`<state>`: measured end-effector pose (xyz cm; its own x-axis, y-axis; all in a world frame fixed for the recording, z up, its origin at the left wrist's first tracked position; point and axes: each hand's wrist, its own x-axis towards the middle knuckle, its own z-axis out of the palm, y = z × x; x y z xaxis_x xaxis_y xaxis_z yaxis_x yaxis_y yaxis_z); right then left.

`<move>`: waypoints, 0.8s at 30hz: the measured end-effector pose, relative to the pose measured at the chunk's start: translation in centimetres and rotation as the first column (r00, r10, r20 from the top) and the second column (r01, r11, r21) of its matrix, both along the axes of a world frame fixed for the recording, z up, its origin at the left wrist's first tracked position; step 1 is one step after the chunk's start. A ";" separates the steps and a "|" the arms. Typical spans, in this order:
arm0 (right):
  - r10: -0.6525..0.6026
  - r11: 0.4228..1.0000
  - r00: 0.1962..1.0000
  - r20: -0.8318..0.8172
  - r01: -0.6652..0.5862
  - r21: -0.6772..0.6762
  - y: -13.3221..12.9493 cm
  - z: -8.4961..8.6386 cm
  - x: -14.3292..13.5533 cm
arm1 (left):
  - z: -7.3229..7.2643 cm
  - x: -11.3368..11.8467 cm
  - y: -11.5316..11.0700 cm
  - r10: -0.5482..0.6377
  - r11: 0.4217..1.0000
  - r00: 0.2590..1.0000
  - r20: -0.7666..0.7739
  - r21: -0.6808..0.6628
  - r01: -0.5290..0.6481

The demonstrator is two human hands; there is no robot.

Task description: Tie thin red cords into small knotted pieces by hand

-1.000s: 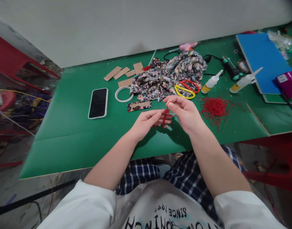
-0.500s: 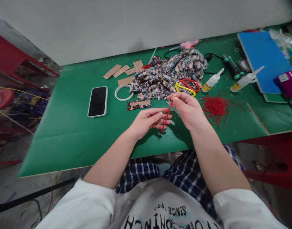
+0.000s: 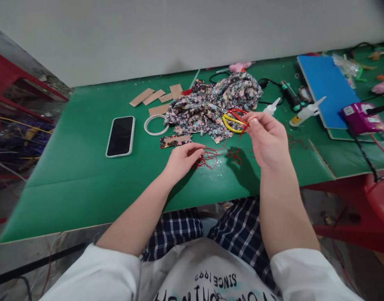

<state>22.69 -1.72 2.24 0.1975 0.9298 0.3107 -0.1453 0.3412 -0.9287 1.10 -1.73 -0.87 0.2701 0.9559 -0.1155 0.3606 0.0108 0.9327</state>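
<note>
My left hand (image 3: 185,161) rests low over the table, thumb and fingers closed on loose red threads (image 3: 212,158). These lie in a loose tangle just right of its fingertips. My right hand (image 3: 270,138) is raised on the right, pinching a small bundle of red threads (image 3: 244,125) between thumb and fingers. The bundle hangs in front of the scissors (image 3: 230,124), which have one red and one yellow handle and lie on crumpled floral fabric (image 3: 204,106). More red strands (image 3: 297,143) show right of my right wrist, which hides most of that pile.
Left of my hands are a phone (image 3: 121,137), a white tape ring (image 3: 148,130), a fabric-edged cardboard strip (image 3: 176,141) and several cardboard pieces (image 3: 153,97). To the right stand a glue bottle (image 3: 303,116), a blue board (image 3: 328,90) and a purple packet (image 3: 363,118).
My right hand has moved right and up with its red bundle, away from my left hand. My left hand has lowered onto the table, where loose red threads now show. The view has shifted slightly.
</note>
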 end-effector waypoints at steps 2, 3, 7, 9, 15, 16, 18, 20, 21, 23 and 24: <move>-0.038 0.999 0.999 0.015 0.038 0.014 0.0 0.2 0.6 | 0.6 0.3 0.2 -0.083 0.983 0.976 -0.201 0.145 0.114; -0.052 0.998 0.998 0.018 0.052 0.020 0.0 0.2 0.9 | 0.9 0.7 0.4 -0.135 0.957 0.946 -0.293 0.208 0.201; -0.070 0.997 0.998 0.000 0.070 0.040 0.0 0.4 1.4 | 1.7 2.9 1.9 -0.289 0.781 0.748 -0.597 0.304 0.545; -0.075 0.997 0.997 -0.015 0.076 0.031 0.0 0.4 1.5 | 1.6 4.2 2.9 -0.243 0.707 0.654 -0.717 0.330 0.625; -0.061 0.998 0.996 -0.059 0.063 0.019 0.1 0.3 1.8 | 1.1 6.4 5.1 -0.127 0.593 0.428 -0.895 0.277 0.756; -0.054 0.998 0.996 -0.073 0.056 0.024 0.0 0.4 1.8 | 1.0 6.5 5.2 -0.125 0.579 0.414 -0.902 0.272 0.769; -0.046 0.998 0.994 -0.097 0.049 0.029 0.0 0.5 1.9 | 0.5 6.6 5.1 -0.113 0.558 0.408 -0.906 0.282 0.780; -0.043 0.999 0.993 -0.112 0.046 0.027 -0.1 0.6 1.9 | 0.0 6.6 4.9 -0.084 0.550 0.418 -0.905 0.307 0.776; -0.041 0.999 0.993 -0.114 0.045 0.026 -0.1 0.7 1.9 | -0.3 6.6 4.8 -0.065 0.548 0.425 -0.903 0.323 0.772; -0.043 0.999 0.993 -0.107 0.045 0.020 -0.1 0.7 1.8 | -0.8 6.6 4.6 -0.026 0.534 0.433 -0.901 0.353 0.768; -0.047 0.999 0.994 -0.096 0.049 0.016 -0.1 0.7 1.8 | -0.9 6.6 4.5 -0.013 0.521 0.431 -0.902 0.362 0.773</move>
